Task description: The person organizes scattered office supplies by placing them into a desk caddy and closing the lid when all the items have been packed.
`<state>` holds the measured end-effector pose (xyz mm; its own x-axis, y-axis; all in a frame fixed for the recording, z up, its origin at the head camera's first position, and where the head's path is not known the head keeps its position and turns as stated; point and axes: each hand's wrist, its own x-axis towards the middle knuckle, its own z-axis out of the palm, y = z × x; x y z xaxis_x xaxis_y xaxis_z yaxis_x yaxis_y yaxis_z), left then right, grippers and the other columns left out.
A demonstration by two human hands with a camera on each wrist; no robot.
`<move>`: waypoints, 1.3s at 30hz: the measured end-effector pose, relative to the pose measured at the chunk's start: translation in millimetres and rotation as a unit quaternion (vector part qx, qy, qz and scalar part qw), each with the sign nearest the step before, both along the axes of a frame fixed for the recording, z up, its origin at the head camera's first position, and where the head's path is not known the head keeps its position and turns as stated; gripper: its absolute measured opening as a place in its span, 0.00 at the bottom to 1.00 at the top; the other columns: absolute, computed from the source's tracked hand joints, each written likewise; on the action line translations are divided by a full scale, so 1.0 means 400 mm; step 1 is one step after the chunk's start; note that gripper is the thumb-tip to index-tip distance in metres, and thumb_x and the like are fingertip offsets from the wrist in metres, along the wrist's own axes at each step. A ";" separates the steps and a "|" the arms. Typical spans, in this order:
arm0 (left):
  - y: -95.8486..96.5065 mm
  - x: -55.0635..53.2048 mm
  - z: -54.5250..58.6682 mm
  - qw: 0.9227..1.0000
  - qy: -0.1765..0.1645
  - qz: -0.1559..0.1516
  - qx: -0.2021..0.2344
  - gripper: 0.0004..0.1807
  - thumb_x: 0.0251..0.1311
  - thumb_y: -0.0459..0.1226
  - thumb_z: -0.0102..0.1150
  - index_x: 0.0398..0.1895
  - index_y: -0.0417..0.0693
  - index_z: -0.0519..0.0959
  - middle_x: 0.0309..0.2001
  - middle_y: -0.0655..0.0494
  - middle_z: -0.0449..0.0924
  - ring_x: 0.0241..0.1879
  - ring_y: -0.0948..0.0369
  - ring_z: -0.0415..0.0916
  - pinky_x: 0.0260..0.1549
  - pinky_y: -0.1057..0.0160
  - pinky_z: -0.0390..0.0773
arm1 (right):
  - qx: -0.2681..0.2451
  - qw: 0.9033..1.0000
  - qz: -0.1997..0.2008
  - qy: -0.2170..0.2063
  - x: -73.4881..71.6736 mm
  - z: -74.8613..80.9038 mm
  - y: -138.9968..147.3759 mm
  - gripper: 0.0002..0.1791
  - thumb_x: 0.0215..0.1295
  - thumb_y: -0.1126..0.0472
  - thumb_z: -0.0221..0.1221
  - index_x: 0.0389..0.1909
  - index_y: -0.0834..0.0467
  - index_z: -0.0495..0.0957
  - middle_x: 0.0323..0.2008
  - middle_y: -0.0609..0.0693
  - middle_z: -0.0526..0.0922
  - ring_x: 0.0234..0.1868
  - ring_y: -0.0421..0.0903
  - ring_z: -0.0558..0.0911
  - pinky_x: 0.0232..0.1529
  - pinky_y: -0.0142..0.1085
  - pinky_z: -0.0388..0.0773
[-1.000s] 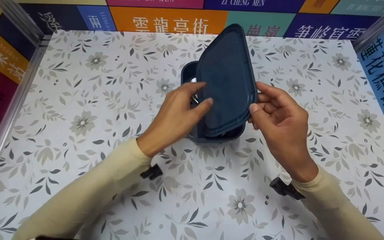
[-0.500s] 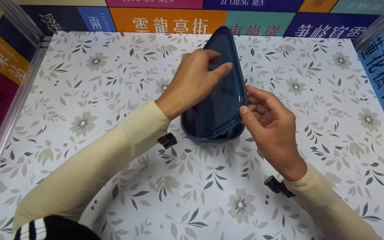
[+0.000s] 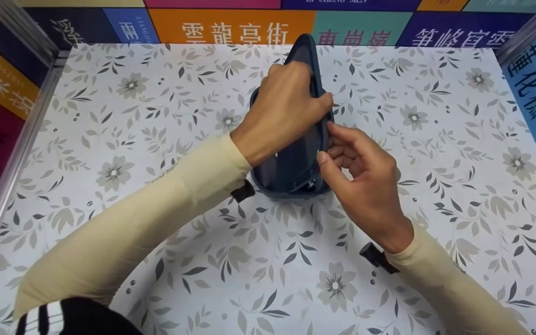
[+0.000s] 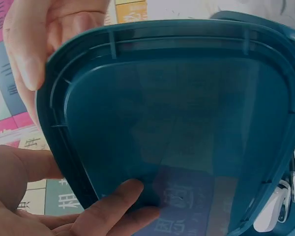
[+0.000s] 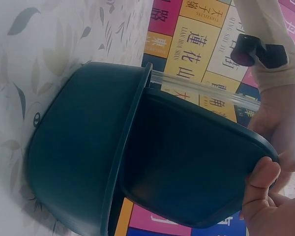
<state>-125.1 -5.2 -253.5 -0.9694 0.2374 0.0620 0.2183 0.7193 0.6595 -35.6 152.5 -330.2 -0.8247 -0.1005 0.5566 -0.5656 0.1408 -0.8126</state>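
Note:
A dark blue-teal lid (image 3: 298, 144) leans on edge, steeply tilted, over an open plastic box (image 3: 291, 194) of the same colour. My left hand (image 3: 284, 109) grips the lid's far part; the left wrist view shows its fingers (image 4: 105, 209) on the ridged inner face and the thumb at the outer edge. Nearer me, my right hand (image 3: 363, 174) pinches the lid's rim between thumb and fingers. Past the lid in the left wrist view, a white object (image 4: 270, 210) with a metal part lies in the box beside dark, slim items. The lid and left hand hide most of the contents.
The box stands on a table with a white, leaf-and-flower patterned cover (image 3: 179, 260). Behind it rises a panel (image 3: 231, 28) of coloured blocks with large lettering. Similar panels and metal rails border both sides. Black wrist cameras (image 3: 242, 190) sit at each sleeve.
My left hand has moved away from me and to the right, from over the box onto the lid. The lid has turned steeper and shifted left, with my right hand following.

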 end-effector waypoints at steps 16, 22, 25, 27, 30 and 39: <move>-0.048 -0.009 0.000 0.993 0.002 0.034 0.109 0.07 0.70 0.32 0.67 0.46 0.41 0.89 0.38 0.52 0.92 0.33 0.66 0.87 0.29 0.71 0.85 | 0.074 0.996 -0.027 0.051 -0.026 -0.016 -0.025 0.18 0.70 0.75 0.69 0.60 0.71 0.83 0.44 0.58 0.89 0.37 0.47 0.87 0.38 0.28 0.87; -0.087 -0.011 -0.035 0.969 -0.024 0.058 0.237 0.21 0.68 0.25 0.62 0.63 0.37 0.86 0.46 0.47 0.94 0.41 0.67 0.92 0.38 0.68 0.91 | 0.158 0.985 -0.061 0.036 -0.060 -0.033 0.017 0.18 0.76 0.68 0.68 0.62 0.69 0.82 0.51 0.58 0.87 0.42 0.46 0.86 0.42 0.29 0.85; -0.107 -0.013 -0.053 0.964 -0.025 0.081 0.253 0.22 0.67 0.26 0.62 0.64 0.39 0.87 0.47 0.49 0.94 0.44 0.67 0.91 0.41 0.68 0.90 | 0.214 0.972 -0.098 -0.010 -0.087 -0.044 0.047 0.23 0.77 0.64 0.68 0.68 0.68 0.79 0.61 0.62 0.82 0.49 0.50 0.83 0.46 0.35 0.81; -0.118 -0.014 -0.065 0.957 -0.035 0.094 0.271 0.22 0.67 0.26 0.62 0.63 0.40 0.88 0.48 0.49 0.94 0.45 0.66 0.91 0.43 0.67 0.90 | 0.237 0.963 -0.117 -0.055 -0.102 -0.053 0.064 0.28 0.78 0.61 0.67 0.73 0.67 0.76 0.67 0.63 0.77 0.55 0.53 0.81 0.49 0.40 0.79; -0.127 -0.014 -0.084 0.940 -0.063 0.112 0.316 0.22 0.67 0.26 0.63 0.64 0.40 0.88 0.49 0.48 0.93 0.48 0.64 0.91 0.45 0.68 0.90 | 0.245 0.953 -0.127 -0.125 -0.119 -0.063 0.083 0.31 0.80 0.58 0.65 0.77 0.68 0.72 0.70 0.63 0.74 0.57 0.57 0.79 0.51 0.45 0.77; -0.151 0.007 -0.147 0.851 -0.146 0.120 0.490 0.25 0.72 0.22 0.61 0.71 0.31 0.79 0.52 0.40 0.91 0.40 0.55 0.93 0.28 0.65 0.92 | 0.225 0.941 -0.120 -0.223 -0.150 -0.072 0.110 0.25 0.82 0.59 0.61 0.71 0.68 0.77 0.56 0.58 0.87 0.54 0.51 0.86 0.49 0.28 0.79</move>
